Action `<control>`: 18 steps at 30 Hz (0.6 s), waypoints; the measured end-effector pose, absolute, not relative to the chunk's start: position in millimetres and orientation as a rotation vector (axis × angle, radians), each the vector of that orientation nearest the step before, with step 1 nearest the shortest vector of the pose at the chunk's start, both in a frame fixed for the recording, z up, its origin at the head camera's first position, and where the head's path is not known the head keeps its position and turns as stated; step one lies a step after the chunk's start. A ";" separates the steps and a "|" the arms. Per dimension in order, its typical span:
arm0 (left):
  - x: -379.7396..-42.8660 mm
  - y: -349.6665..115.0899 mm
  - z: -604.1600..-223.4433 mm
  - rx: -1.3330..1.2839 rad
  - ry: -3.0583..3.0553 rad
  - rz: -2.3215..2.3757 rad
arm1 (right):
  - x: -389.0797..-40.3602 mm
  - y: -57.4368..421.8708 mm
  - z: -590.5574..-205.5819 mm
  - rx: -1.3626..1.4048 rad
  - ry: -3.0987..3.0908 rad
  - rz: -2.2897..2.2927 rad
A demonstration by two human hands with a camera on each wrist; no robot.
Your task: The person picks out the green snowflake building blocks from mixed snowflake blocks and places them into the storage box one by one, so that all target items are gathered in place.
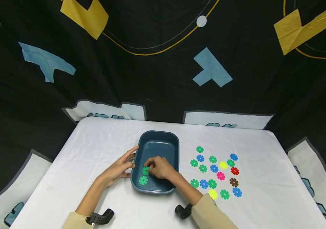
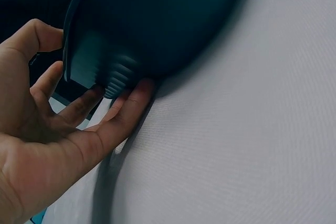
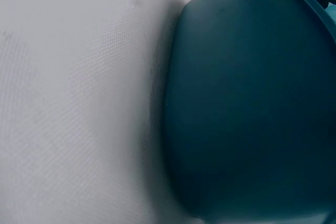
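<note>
A dark teal plastic tray (image 1: 158, 135) stands on the white table. Two flower-shaped green discs are at its near left inside, the lower green disc (image 1: 143, 180) flat on the floor. My right hand (image 1: 160, 167) reaches into the tray with bent fingers and pinches the upper green disc (image 1: 145, 171) at its edge. At the tray's left side, my left hand (image 1: 118, 168) rests spread fingers against the outer wall and rim. The left wrist view shows these fingers (image 2: 123, 116) along the ribbed side. The right wrist view shows the tray's outer wall (image 3: 252, 108), with the right hand hidden.
Right of the tray lie several loose notched discs: green (image 1: 224, 194), blue (image 1: 237, 192), yellow (image 1: 223, 165), red (image 1: 235, 171), pink (image 1: 221, 176) and brown (image 1: 233, 182). A black cloth (image 1: 151, 86) hangs behind the white table (image 1: 100, 136).
</note>
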State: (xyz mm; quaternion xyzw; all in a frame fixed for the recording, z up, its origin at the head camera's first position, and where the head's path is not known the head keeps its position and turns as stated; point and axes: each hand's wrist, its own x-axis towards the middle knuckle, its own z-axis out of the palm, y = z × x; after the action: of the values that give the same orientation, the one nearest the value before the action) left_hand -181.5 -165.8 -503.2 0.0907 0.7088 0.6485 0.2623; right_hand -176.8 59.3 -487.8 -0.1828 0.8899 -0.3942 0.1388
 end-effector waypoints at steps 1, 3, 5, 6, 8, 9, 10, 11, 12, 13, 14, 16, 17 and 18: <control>-181.3 -166.2 -502.9 0.243 1.919 1.754 | -176.9 58.8 -487.7 -0.527 2.571 -1.141; -181.1 -166.7 -502.7 0.236 1.919 1.754 | -177.2 57.8 -487.9 -0.524 2.571 -1.138; -181.1 -166.5 -502.8 0.234 1.917 1.753 | -177.5 57.5 -488.8 -0.521 2.570 -1.134; -181.1 -166.5 -502.8 0.234 1.917 1.753 | -177.5 57.5 -489.0 -0.522 2.570 -1.132; -180.9 -166.4 -502.7 0.232 1.916 1.755 | -177.7 57.3 -489.3 -0.524 2.571 -1.128; -180.8 -166.3 -502.6 0.231 1.915 1.756 | -177.7 57.3 -489.5 -0.525 2.570 -1.127; -180.7 -166.2 -502.5 0.230 1.914 1.757 | -177.7 57.3 -489.5 -0.526 2.570 -1.128; -180.7 -166.0 -502.3 0.229 1.912 1.759 | -177.8 57.3 -489.6 -0.528 2.570 -1.127; -180.7 -165.8 -502.3 0.225 1.911 1.760 | -177.8 57.3 -489.6 -0.530 2.571 -1.127; -180.7 -165.7 -502.2 0.223 1.911 1.761 | -177.8 57.4 -489.7 -0.530 2.571 -1.127; -180.7 -165.6 -502.1 0.221 1.910 1.763 | -177.8 57.5 -489.7 -0.529 2.570 -1.129; -180.7 -165.4 -501.9 0.221 1.911 1.763 | -177.9 57.6 -489.6 -0.522 2.565 -1.133; -180.9 -165.2 -501.7 0.222 1.911 1.764 | -177.7 57.7 -489.4 -0.516 2.561 -1.137; -181.0 -165.2 -501.5 0.223 1.911 1.764 | -177.8 57.8 -489.3 -0.510 2.557 -1.139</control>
State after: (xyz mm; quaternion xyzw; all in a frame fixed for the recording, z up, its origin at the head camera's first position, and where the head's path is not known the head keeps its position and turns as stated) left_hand -181.0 -165.2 -501.5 0.0826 0.7063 0.6521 0.2627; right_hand -177.8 57.8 -489.3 -0.1772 0.8888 -0.3960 0.1475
